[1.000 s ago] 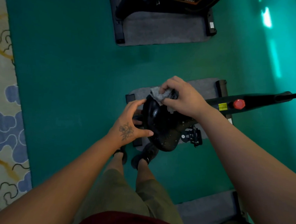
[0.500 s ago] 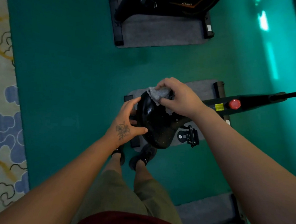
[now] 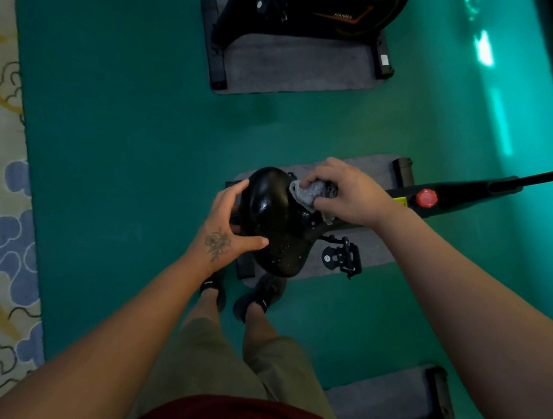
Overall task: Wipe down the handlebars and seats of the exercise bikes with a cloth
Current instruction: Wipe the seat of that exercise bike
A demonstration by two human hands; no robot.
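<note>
Seat (image 3: 272, 222) of the nearest bike sits at the middle of the view, above the person's shoes (image 3: 259, 298) and over a grey mat (image 3: 357, 247) on the green floor (image 3: 127, 117). It is black, glossy and padded, and speckled with what looks like droplets or dust toward its lower end. I judge it firm underneath with a little give on top, and slick where wet, so a bare palm could slide on it. Its long axis runs roughly up and down the picture; which end is the nose I cannot tell for sure.

Cloth (image 3: 309, 193) is a small grey rag, soft and light, bunched into a wad. The right hand (image 3: 345, 194) has its fingers curled over it and presses it against the seat's upper right edge, near where the frame (image 3: 459, 196) with its red knob (image 3: 426, 198) runs off to the right. A bunched rag like this is best held in the whole fist, as here, so it does not slip out during a stroke.

The left hand (image 3: 228, 222) steadies the seat from the left side: fingers fairly straight and spread along the edge, thumb laid across the top surface, holding nothing else. That looks the sensible place to brace, since the seat may swivel or rock on its post under the wiping pressure.

A second bike (image 3: 308, 12) stands on its own mat further up. A pedal (image 3: 344, 256) shows just right of the seat.
</note>
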